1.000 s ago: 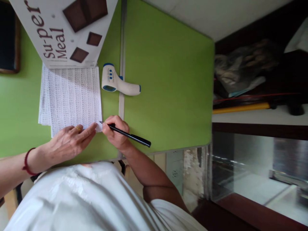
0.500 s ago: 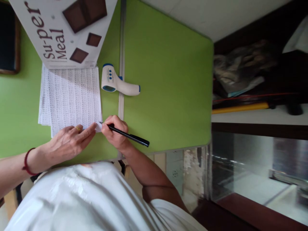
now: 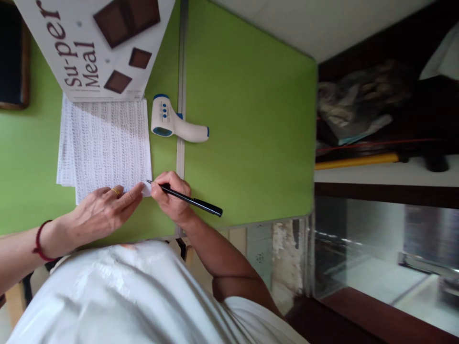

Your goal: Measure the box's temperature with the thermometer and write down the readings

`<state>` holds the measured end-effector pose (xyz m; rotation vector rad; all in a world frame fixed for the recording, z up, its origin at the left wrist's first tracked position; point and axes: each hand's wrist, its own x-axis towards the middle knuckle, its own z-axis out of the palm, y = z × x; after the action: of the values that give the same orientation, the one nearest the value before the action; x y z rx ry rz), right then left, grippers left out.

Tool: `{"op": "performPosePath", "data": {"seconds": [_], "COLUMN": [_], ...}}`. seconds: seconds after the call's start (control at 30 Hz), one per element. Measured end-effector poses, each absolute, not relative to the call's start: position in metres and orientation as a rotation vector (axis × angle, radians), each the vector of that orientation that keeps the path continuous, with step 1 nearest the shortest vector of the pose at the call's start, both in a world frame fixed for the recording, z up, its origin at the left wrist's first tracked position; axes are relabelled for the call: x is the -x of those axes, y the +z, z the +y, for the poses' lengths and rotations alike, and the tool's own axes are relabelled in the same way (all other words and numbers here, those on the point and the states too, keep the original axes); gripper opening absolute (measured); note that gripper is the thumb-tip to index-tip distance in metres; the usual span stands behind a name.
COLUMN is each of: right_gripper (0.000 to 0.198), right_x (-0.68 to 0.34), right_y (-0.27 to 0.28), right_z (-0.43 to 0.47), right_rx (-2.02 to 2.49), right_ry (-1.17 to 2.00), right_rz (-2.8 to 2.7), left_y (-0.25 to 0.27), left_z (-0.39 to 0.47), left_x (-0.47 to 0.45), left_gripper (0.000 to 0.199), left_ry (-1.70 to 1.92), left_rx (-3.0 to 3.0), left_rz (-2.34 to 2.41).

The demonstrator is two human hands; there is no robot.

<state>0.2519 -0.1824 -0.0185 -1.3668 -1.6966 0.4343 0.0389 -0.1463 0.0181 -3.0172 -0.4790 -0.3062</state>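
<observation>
My right hand grips a black pen, its tip at the lower right corner of a sheet of paper. Rows of small handwriting cover most of that sheet, and other written sheets lie under it, sticking out on the left. Flat across the bottom edge of the paper rests my left hand, fingers stretched out, with a ring on one finger and a red band at the wrist. Its fingertips are close to the pen tip.
Over the top of the papers stands a white box marked "Su-per Meal". A white and blue infrared thermometer lies right of the papers on the green table. A dark framed object sits at far left. Shelves with bags are at right.
The pen tip has shifted very slightly up and to the left on the paper. My left hand has stayed in place.
</observation>
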Motion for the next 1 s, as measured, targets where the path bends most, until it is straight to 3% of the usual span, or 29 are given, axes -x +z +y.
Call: {"op": "performPosePath", "data": {"seconds": [0.53, 0.83, 1.0], "right_gripper": [0.013, 0.016, 0.019], "right_x": [-0.253, -0.263, -0.244], "right_y": [-0.009, 0.023, 0.012], "right_z": [-0.185, -0.136, -0.119], "right_rx": [1.321, 1.542, 1.713], "right_ry": [0.515, -0.002, -0.014], "right_rz": [-1.536, -2.057, -2.318], "left_y": [0.015, 0.013, 0.022], "left_z": [-0.148, -0.148, -0.149], "left_x": [-0.037, -0.036, -0.03], "left_gripper": [0.043, 0.032, 0.025], "left_ry": [-0.292, -0.275, -0.221], "left_rx": [3.058, 3.109, 3.292], "left_rz": [-0.485, -0.477, -0.55]}}
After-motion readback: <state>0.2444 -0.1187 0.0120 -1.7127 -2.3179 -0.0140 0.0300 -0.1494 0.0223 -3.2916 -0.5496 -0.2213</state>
